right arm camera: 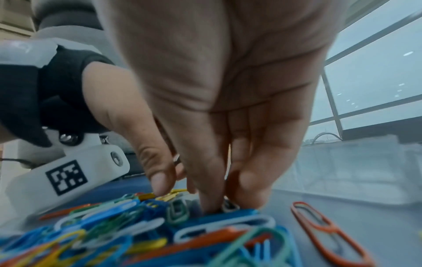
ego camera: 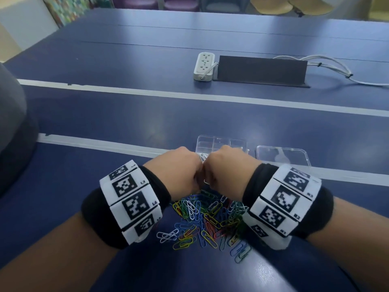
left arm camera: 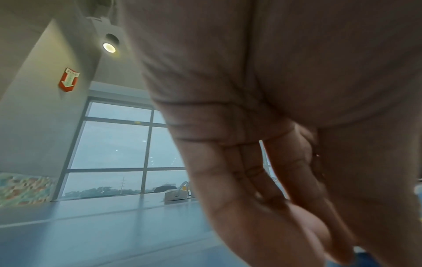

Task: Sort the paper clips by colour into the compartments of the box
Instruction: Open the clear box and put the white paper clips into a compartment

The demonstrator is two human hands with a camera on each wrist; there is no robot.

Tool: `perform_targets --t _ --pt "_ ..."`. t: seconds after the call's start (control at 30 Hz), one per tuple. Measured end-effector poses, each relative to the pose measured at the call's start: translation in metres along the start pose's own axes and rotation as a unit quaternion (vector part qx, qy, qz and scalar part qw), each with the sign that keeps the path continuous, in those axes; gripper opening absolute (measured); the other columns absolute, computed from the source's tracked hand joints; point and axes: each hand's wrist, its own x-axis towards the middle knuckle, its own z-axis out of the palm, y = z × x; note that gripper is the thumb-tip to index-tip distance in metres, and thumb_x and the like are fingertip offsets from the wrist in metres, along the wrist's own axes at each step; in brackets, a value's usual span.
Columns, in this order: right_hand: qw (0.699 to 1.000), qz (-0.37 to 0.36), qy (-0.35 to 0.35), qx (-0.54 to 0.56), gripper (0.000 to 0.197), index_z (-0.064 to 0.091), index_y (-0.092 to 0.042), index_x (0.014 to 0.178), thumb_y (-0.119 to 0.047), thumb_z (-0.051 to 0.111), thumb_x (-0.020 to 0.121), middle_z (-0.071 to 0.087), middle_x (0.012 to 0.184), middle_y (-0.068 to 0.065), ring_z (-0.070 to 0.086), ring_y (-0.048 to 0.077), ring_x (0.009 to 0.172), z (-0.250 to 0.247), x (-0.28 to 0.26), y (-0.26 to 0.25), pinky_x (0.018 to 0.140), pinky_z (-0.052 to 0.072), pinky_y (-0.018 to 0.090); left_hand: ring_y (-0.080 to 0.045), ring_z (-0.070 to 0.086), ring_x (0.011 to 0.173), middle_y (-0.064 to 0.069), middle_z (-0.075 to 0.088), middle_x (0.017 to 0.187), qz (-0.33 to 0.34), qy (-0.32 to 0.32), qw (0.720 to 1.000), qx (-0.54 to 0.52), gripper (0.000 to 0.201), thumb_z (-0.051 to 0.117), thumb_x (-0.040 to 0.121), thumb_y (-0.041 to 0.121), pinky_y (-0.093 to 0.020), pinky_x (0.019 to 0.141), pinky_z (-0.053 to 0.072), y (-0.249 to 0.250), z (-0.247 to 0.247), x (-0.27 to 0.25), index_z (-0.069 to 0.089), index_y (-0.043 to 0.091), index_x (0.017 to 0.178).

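While fingers (right arm camera: 212, 198) dip together into clips (ego camera: 207, 220) — white ones in box (ego camera: 221, 142).

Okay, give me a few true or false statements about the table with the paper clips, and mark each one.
1. The paper clips lie in a mixed pile between the wrists. True.
2. The clear box sits nearer the person than the pile. False: it lies beyond it.
3. The box's lid lies to its right. True.
4. The hands, left and right, are far apart. False: they meet.
5. The power strip is black. False: white.
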Motion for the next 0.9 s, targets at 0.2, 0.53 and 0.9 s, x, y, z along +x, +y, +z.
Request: perform_targets --t 0.2,0.53,0.9 --pt "1.000 -0.028 -0.007 -0.001 0.018 0.061 -0.016 0.098 -0.023 0.057 0.081 0.066 0.097 0.011 0.064 0.035 0.092 0.003 -0.003 0.005 0.071 0.052 0.034 -0.021 0.049 0.069 0.009 0.036 0.058 0.016 -0.014 0.998 0.059 0.011 0.065 0.077 0.025 -0.029 0.061 0.039 0.006 -0.001 0.001 0.066 0.018 0.084" --pt "0.997 -0.053 0.010 0.060 0.024 0.073 -0.026 0.086 -0.017 0.053 0.077 0.069 0.084 0.000 0.058 0.018 0.076 -0.015 -0.027 0.029 0.071 0.046 0.024 -0.013 0.047 0.064 0.011 0.046 0.058 0.046 -0.026 0.999 0.013 0.021 0.056 0.075 0.020 -0.022 0.061 0.038 0.006 0.008 0.001 0.045 0.023 0.057" --pt "0.996 -0.072 -0.031 0.030 0.018 0.062 -0.029 0.082 -0.012 0.056 0.078 0.049 0.068 -0.013 0.045 0.014 0.073 -0.008 -0.031 0.026 0.069 0.045 0.024 -0.002 0.055 0.057 0.008 0.062 0.062 0.060 0.000 0.992 -0.114 0.022 0.058 0.072 0.008 -0.015 0.056 0.045 -0.013 -0.006 -0.016 0.056 0.029 0.078"
